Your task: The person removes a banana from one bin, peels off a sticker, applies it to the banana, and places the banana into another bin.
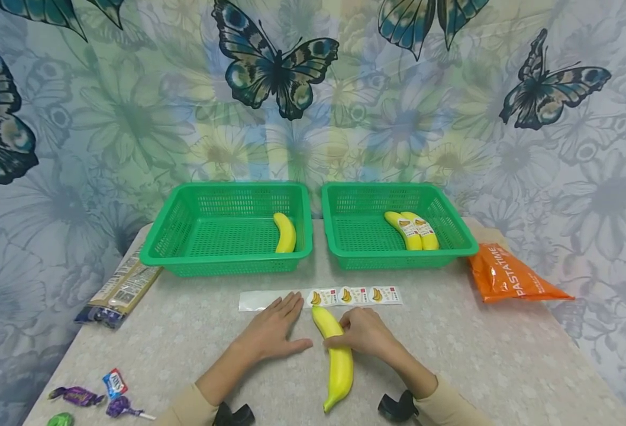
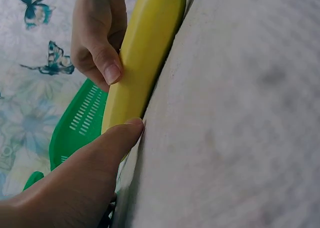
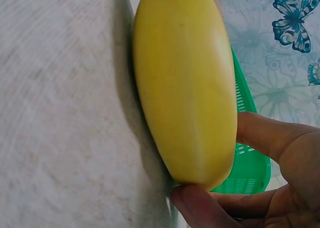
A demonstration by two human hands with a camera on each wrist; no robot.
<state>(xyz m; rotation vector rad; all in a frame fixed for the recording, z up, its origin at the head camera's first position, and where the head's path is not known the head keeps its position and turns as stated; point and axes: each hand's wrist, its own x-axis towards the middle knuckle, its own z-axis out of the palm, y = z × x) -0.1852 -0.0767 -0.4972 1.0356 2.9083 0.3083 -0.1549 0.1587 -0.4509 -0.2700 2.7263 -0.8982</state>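
A plain yellow banana point(image 1: 338, 358) lies lengthwise on the table, between my two hands. My right hand point(image 1: 357, 332) grips its upper half, thumb across the peel and fingers curled by its far side. In the right wrist view the banana point(image 3: 185, 87) fills the frame, with my right thumb point(image 3: 200, 208) under it. My left hand point(image 1: 286, 325) lies flat on the table just left of the fruit, fingers straight. In the left wrist view its thumb point(image 2: 117, 140) touches the banana point(image 2: 145, 52). A strip of banana stickers point(image 1: 352, 295) lies just beyond the hands.
Two green baskets stand at the back: the left basket point(image 1: 185, 210) holds one bare banana point(image 1: 284, 232), the right basket point(image 1: 454, 222) two stickered bananas point(image 1: 413, 229). An orange pasta packet point(image 1: 510, 278) lies right, a flat packet point(image 1: 121, 287) left, wrapped candies point(image 1: 97, 393) front left.
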